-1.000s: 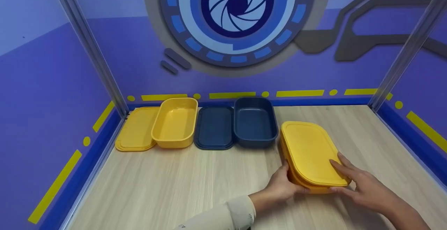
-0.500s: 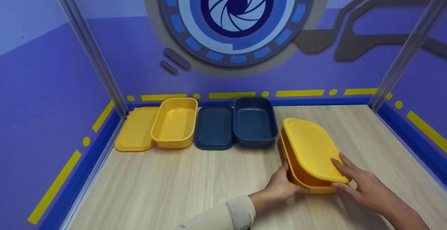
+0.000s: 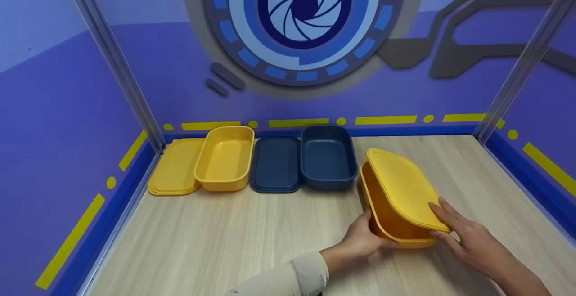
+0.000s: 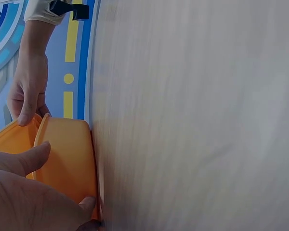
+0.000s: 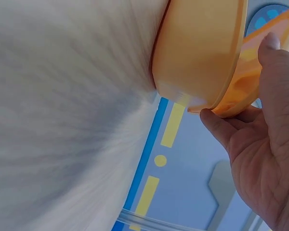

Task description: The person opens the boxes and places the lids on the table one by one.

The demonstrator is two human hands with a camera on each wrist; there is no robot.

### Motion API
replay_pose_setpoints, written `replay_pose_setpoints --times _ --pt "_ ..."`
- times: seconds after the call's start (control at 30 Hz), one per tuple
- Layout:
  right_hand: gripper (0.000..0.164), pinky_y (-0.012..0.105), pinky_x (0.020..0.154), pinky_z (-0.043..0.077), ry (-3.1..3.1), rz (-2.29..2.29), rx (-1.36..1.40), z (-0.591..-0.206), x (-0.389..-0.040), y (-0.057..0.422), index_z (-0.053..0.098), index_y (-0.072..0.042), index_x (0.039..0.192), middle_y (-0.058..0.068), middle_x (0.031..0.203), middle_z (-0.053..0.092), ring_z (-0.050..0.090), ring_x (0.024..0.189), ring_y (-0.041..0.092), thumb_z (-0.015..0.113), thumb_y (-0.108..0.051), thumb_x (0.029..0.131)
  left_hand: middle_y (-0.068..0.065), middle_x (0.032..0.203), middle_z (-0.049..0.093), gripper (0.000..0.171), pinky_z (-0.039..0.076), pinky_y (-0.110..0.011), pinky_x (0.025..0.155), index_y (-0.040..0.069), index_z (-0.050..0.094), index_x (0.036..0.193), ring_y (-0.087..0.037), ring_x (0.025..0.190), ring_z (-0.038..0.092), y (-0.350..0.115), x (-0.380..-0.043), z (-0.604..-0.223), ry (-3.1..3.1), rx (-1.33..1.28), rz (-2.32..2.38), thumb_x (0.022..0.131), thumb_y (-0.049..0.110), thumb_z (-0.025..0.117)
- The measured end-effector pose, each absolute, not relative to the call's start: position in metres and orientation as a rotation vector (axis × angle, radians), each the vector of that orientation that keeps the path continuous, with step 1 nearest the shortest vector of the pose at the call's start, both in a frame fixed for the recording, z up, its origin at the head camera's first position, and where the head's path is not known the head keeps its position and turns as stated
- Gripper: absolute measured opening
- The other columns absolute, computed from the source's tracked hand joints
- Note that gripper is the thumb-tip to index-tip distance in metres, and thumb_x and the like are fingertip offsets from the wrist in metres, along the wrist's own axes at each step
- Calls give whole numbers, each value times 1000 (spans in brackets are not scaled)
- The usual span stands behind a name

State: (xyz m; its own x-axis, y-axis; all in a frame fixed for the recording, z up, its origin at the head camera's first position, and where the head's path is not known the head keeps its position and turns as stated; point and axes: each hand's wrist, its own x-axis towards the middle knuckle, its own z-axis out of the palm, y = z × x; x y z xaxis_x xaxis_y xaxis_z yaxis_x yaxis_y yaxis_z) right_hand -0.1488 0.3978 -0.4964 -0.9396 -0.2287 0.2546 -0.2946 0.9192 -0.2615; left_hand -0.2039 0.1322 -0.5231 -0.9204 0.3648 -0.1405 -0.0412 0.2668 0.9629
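In the head view, a yellow lunch box [image 3: 413, 244] stands on the table at the right, its yellow lid [image 3: 405, 188] tilted up along the left and front edges. My left hand [image 3: 357, 241] holds the box by its near left corner, thumb along the front wall. My right hand [image 3: 472, 242] pinches the lid at its near right corner. Both wrist views show the gap between box [image 5: 197, 53] and lid [image 5: 245, 79]. Most of the left hand's fingers are hidden behind the box, and its far right side is covered by the lid.
Along the back stand a flat yellow lid [image 3: 175, 168], an open yellow box [image 3: 225, 156], a dark blue lid [image 3: 276, 163] and an open dark blue box [image 3: 329, 182]. The dark blue box sits close to the held box. Printed walls [image 3: 288, 102] enclose the wooden table [image 3: 252, 228].
The lid has gone from lying nearly flat on the box to tilted up, its left and near edges rising, as my right hand lifts it. My left hand and the box stay put.
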Motion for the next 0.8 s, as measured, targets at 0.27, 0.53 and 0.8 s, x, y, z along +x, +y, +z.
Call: replay_pose_setpoints --times 0.27,0.53,0.8 --pt "68 60 105 46 -2896 492 319 -493 -146 395 38 -23 167 30 166 41 56 140 53 68 -28 106 1 149 64 94 42 -37 126 25 52 153 -17 144 57 134 -204 -523 2195 291 1708 74 5 97" --pt "70 60 106 44 -2902 501 244 -495 -150 392 40 -16 165 29 168 40 52 142 56 69 -7 102 -5 160 57 102 39 -39 128 13 44 162 -20 150 52 133 -207 -524 2199 272 1689 75 9 97" --pt "64 50 101 49 -2696 432 230 -501 -151 389 53 -9 156 28 156 56 63 130 54 71 3 96 -8 164 53 104 38 -41 130 11 41 164 -23 154 49 131 -208 -522 2178 270 1692 76 8 97"
